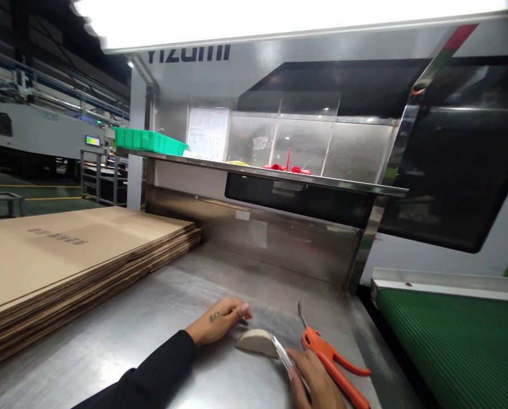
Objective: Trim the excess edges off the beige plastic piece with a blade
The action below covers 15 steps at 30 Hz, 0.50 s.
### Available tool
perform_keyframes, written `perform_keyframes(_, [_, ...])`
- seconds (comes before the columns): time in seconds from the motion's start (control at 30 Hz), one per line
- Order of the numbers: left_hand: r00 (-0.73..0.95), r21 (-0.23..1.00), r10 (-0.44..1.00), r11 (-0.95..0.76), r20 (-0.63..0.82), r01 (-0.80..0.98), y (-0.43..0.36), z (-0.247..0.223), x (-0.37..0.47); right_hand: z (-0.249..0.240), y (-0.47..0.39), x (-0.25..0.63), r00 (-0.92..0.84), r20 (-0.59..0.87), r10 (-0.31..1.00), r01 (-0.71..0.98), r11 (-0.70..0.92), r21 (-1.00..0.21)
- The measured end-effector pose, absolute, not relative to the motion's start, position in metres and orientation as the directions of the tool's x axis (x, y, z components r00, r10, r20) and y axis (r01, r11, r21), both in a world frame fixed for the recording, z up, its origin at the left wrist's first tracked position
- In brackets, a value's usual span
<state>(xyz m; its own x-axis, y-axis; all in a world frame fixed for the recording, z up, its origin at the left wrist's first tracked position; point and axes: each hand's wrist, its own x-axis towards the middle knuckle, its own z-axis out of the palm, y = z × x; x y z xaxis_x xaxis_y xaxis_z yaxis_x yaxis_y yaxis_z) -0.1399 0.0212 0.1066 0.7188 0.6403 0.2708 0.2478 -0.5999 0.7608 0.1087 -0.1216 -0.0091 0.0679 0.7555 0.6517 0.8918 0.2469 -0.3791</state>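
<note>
Shelf [254,169] with green tray [149,141]

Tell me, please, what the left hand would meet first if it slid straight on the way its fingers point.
Probably the orange-handled cutters: the left hand lies flat on the steel table, fingers pointing right, just behind the beige piece. Depth is unclear, so it might pass their metal tip.

Steel bench [152,318]: cardboard stack [66,267], orange pliers [330,355]

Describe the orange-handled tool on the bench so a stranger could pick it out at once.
Start at the steel worktable beside the green conveyor belt. Near its front right corner, just right of the right hand, lie the pliers. Their bright orange handles and curved metal tip set them apart from the beige piece alongside.
</note>
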Motion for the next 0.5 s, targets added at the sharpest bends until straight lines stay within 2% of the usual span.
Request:
perform_keyframes(0.1, [0.794,0.726,0.570,-0.635,0.210,0.264,0.0159,0.1076,-0.1364,-0.0091,-0.1219,0.1085,0.067,0.652,0.755,0.888,0.252,-0.384])
perform_keyframes(0.23, [0.828,0.671,0.525,-0.688,0.197,0.276,0.0175,0.1060,-0.1372,-0.0052,-0.1241,0.1099,0.069,0.663,0.745,0.890,0.254,-0.378])
perform_keyframes(0.5, [0.846,0.684,0.511,-0.672,0.151,0.284,0.0196,0.1060,-0.1396,-0.0055,-0.1277,0.1101,0.070,0.676,0.734,0.909,0.233,-0.347])
